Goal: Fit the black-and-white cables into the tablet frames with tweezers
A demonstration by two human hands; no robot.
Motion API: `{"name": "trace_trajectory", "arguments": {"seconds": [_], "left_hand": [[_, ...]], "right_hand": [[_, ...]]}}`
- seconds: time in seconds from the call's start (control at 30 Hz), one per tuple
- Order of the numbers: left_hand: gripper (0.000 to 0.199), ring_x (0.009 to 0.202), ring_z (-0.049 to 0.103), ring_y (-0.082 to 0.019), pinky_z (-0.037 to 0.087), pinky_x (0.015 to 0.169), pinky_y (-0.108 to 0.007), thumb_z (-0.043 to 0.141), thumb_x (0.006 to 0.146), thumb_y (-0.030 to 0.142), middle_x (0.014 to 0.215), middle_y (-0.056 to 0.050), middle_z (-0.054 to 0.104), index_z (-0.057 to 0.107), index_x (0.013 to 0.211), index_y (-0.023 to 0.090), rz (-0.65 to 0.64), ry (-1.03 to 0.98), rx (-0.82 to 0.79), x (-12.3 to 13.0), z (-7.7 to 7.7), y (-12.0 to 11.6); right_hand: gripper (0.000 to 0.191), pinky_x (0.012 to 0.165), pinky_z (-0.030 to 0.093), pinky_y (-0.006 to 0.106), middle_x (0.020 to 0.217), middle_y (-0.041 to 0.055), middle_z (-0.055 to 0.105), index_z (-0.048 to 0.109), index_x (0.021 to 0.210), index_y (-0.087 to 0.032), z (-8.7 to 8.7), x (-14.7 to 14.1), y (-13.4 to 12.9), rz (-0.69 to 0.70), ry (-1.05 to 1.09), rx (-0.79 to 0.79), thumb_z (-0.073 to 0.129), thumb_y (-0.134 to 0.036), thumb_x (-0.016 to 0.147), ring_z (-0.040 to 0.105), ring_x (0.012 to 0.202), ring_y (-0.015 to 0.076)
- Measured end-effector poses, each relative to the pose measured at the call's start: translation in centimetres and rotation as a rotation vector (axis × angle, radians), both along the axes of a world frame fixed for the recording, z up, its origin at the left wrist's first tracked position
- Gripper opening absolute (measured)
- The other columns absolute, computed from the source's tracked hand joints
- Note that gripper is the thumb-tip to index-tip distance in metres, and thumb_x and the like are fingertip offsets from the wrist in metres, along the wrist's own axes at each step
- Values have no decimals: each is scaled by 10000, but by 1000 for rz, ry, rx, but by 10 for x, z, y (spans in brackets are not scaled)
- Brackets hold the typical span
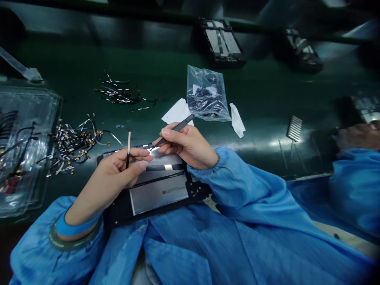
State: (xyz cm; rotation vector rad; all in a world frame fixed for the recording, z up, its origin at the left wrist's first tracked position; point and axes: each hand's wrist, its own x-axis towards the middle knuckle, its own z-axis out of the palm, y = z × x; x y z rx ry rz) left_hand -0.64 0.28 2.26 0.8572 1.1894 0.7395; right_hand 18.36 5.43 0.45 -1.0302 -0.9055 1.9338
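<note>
In my right hand [190, 144] are dark tweezers [179, 126], slanting down to the left, gripped between thumb and fingers. Their tips come close to the fingertips of my left hand [123, 166]; whether they touch anything is too small to tell. A thin strip [128, 144], cream above and black below, stands up between the closed fingers and thumb of my left hand. Beneath both hands lies an opened tablet-like device [160, 194] with silver panels and a black frame. My hands hide part of its far side.
Left are a pile of short black cables [77, 142], a smaller cable bunch [118, 94] and clear plastic trays [32, 103]. Ahead lie a clear bag of dark parts [208, 95] and white paper [175, 113]. Further off is another opened device [222, 41]. Another person's sleeve [356, 186] is at right.
</note>
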Motion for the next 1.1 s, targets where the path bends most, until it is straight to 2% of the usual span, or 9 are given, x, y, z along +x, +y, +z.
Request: {"name": "trace_trajectory", "arguments": {"seconds": [0.2, 0.33, 0.53, 0.87, 1.1], "left_hand": [[341, 415, 286, -31, 214, 400, -185, 778, 716, 359, 571, 70, 487, 626, 962, 179, -9, -74, 14, 3, 0, 1], [310, 405, 282, -19, 204, 393, -182, 766, 719, 356, 609, 57, 513, 598, 904, 172, -3, -76, 9, 5, 2, 1], [248, 384, 266, -30, 223, 396, -181, 732, 734, 323, 493, 105, 384, 567, 860, 187, -7, -55, 20, 7, 2, 2], [191, 384, 273, -27, 222, 401, -174, 684, 775, 306, 475, 107, 376, 551, 829, 180, 28, -31, 54, 10, -2, 0], [157, 402, 276, -28, 211, 408, -175, 665, 795, 286, 486, 97, 392, 562, 847, 179, 21, -47, 46, 8, -1, -2]], "right_hand": [[349, 552, 538, 139, 723, -9, 738, 657, 739, -179, -3, -8, -4, 37, 33, 8, 836, -463, 644, 678, 597, 68], [374, 549, 534, 127, 753, 4, 747, 662, 751, -173, -4, -10, -5, 22, 38, -23, 844, -474, 623, 670, 585, 59], [364, 572, 535, 121, 739, -7, 733, 661, 760, -178, -7, -11, -6, 41, 55, -7, 824, -485, 651, 672, 612, 55], [362, 554, 535, 125, 685, -27, 710, 635, 746, -191, -10, -14, -8, 5, 56, 5, 832, -475, 640, 673, 597, 61], [372, 570, 543, 143, 743, -10, 732, 644, 775, -189, -10, -13, -8, 27, 39, 24, 815, -499, 660, 682, 621, 69]]}}
